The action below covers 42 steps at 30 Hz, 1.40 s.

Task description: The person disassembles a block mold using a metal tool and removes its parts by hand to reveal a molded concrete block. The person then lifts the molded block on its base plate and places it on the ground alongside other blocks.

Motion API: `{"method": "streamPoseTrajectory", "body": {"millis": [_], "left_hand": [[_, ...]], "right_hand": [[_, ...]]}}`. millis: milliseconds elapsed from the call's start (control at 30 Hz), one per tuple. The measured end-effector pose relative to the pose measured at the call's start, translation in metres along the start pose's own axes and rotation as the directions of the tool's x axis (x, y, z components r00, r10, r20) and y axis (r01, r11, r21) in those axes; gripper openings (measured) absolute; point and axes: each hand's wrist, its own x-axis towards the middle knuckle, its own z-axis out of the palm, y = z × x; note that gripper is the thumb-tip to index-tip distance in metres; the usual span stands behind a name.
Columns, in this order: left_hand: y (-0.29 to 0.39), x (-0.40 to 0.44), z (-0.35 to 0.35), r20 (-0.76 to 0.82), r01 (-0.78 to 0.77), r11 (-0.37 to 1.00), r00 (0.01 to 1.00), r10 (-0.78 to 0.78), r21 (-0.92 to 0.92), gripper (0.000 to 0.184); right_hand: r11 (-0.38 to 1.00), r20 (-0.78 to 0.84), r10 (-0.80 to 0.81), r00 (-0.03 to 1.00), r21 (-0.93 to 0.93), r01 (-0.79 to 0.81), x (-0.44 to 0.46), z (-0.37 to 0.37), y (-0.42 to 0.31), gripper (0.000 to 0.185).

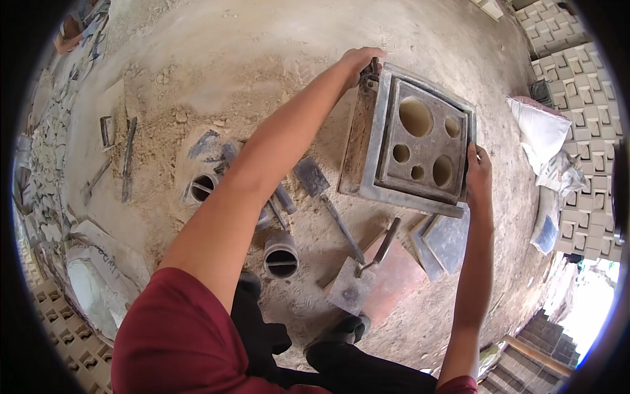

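Between my hands is a heavy box-shaped metal mould, tilted. Its open frame surrounds an inner plate with several round holes of different sizes. My left hand is closed around a dark handle at the mould's upper left corner. Along the right edge, my right hand grips the frame, with its fingers partly hidden behind the rim. Below the mould, a trowel lies on a reddish flat board. Dark flat plates rest on the ground beside it.
A flat-bladed long-handled tool and cylindrical metal pieces lie near my feet. Loose sandy soil covers the ground at left. White sacks stand at right, before stacked pale blocks. Rubble lines the left edge.
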Motion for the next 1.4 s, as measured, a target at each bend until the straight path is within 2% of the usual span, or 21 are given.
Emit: {"method": "streamPoseTrajectory", "body": {"millis": [100,200,267,300,367,500,533,567,700,733,767,800,867,1000,1067,1100,1167,1200,1267,1300,1400], "left_hand": [[-0.004,0.008,-0.004,0.073,0.041,0.988,0.997,-0.031,-0.149,0.017],[-0.005,0.005,-0.008,0.138,0.032,0.993,0.99,-0.015,-0.117,0.019],[0.006,-0.013,-0.005,0.029,-0.018,0.996,0.999,0.016,0.086,0.025],[0.006,-0.012,-0.012,0.029,-0.018,0.996,0.999,0.016,0.086,0.025],[0.003,-0.005,-0.028,0.24,-0.076,0.982,0.97,0.033,0.175,0.034],[0.009,-0.015,-0.025,0.207,-0.087,0.992,0.976,0.067,0.088,0.036],[0.021,-0.02,-0.018,0.106,-0.087,0.891,0.993,0.044,0.445,0.032],[0.03,-0.027,-0.012,-0.001,-0.042,0.676,0.998,0.063,0.735,0.028],[0.025,-0.016,-0.014,-0.047,-0.028,0.58,0.992,0.114,0.814,0.026],[0.019,-0.013,-0.022,0.125,-0.027,0.898,0.992,-0.032,0.44,0.029],[0.014,-0.01,-0.03,0.341,0.092,0.995,0.937,-0.078,-0.026,0.031],[0.011,-0.012,-0.036,0.343,0.09,0.996,0.936,-0.076,-0.025,0.031],[0.006,-0.015,-0.048,0.524,0.076,0.974,0.85,0.049,-0.215,0.035],[0.0,-0.017,-0.048,0.411,-0.017,0.981,0.907,0.096,-0.193,0.029],[0.003,-0.02,-0.052,0.314,-0.079,0.997,0.947,0.071,0.015,0.03],[0.001,-0.013,-0.06,0.314,-0.08,0.997,0.947,0.071,0.015,0.03],[-0.005,0.005,-0.079,0.135,-0.07,0.983,0.99,0.047,0.168,0.038],[-0.004,0.001,-0.077,0.135,-0.073,0.983,0.99,0.05,0.17,0.038],[-0.008,-0.01,-0.073,0.406,-0.047,0.998,0.912,0.064,-0.051,0.036],[-0.009,-0.016,-0.067,0.406,-0.045,0.998,0.912,0.061,-0.048,0.036],[-0.009,-0.022,-0.058,0.498,-0.064,0.964,0.846,0.19,-0.26,0.036]], "right_hand": [[1.0,0.002,-0.005,1.0,-0.031,0.005,0.003,-0.003,0.004,0.044],[1.0,0.015,-0.009,1.0,-0.018,0.009,0.001,-0.003,-0.003,0.043],[1.0,0.025,0.001,1.0,0.007,-0.002,-0.001,-0.001,-0.004,0.043],[1.0,0.017,0.003,1.0,0.003,-0.003,0.0,-0.001,-0.002,0.043],[1.0,0.007,0.007,1.0,0.0,-0.007,0.002,-0.003,0.001,0.042],[1.0,0.017,0.018,1.0,-0.018,-0.017,0.002,-0.002,-0.001,0.043],[0.999,0.014,0.031,0.999,-0.017,-0.031,0.002,-0.002,-0.002,0.043],[0.999,0.017,0.024,1.0,-0.024,-0.024,0.004,-0.002,-0.001,0.043],[0.999,0.007,0.004,1.0,-0.052,-0.004,0.005,-0.002,0.004,0.044],[0.999,0.009,0.02,1.0,-0.042,-0.02,0.005,-0.003,0.004,0.044],[0.999,0.006,0.019,1.0,-0.04,-0.019,0.005,-0.003,0.004,0.044],[0.999,0.013,0.032,0.999,-0.026,-0.031,0.005,-0.003,0.004,0.044],[0.999,0.019,0.044,0.999,-0.009,-0.044,0.004,-0.003,0.001,0.044],[0.996,0.064,0.05,0.997,0.077,-0.055,0.003,-0.002,0.001,0.043],[0.995,0.051,0.058,0.997,0.084,-0.062,0.005,-0.004,0.005,0.043],[0.994,0.055,0.057,0.997,0.087,-0.062,0.005,-0.004,0.005,0.043],[0.993,0.06,0.057,0.997,0.095,-0.063,0.004,-0.003,0.006,0.043],[0.993,0.063,0.063,0.996,0.098,-0.069,0.004,-0.003,0.006,0.043],[0.992,0.063,0.065,0.996,0.1,-0.071,0.005,-0.005,0.003,0.043],[0.992,0.057,0.052,0.997,0.112,-0.059,0.003,-0.004,0.001,0.039],[0.991,0.071,0.04,0.997,0.128,-0.049,0.001,-0.001,0.001,0.038]]}}
